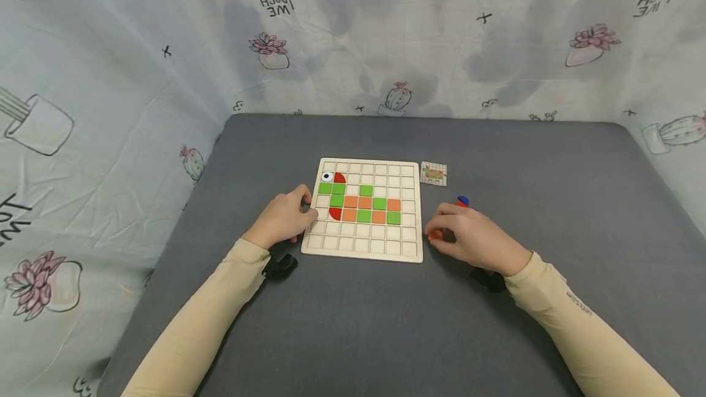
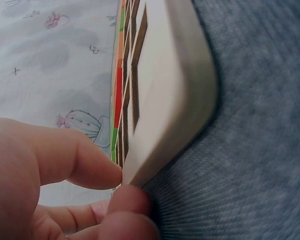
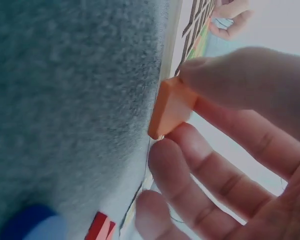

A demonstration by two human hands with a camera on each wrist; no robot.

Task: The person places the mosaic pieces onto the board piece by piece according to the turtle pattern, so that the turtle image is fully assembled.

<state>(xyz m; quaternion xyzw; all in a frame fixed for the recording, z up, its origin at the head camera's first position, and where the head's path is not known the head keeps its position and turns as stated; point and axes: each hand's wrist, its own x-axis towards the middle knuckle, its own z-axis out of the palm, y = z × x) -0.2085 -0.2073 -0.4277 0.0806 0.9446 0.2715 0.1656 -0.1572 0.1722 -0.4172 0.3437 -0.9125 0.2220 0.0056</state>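
A pale wooden grid board [image 1: 361, 251] lies on the grey table, with green, orange and red tiles and a round eye piece [image 1: 328, 176] set in its squares. At its left edge my left hand [image 1: 282, 218] grips the rim; the thumb and fingertips [image 2: 129, 199] meet the edge in the left wrist view. Just off the board's right edge, my right hand [image 1: 471, 234] pinches an orange square tile [image 3: 174, 109] between thumb and fingers. The tile is tilted, and in the head view the hand partly hides it.
A small pattern card [image 1: 434, 174] lies by the board's upper right corner. Beyond the right hand are a blue piece [image 1: 463, 200] and a red piece [image 3: 100, 227], partly hidden in the head view. A patterned cloth [image 1: 353, 48] hangs behind the table [image 1: 342, 329].
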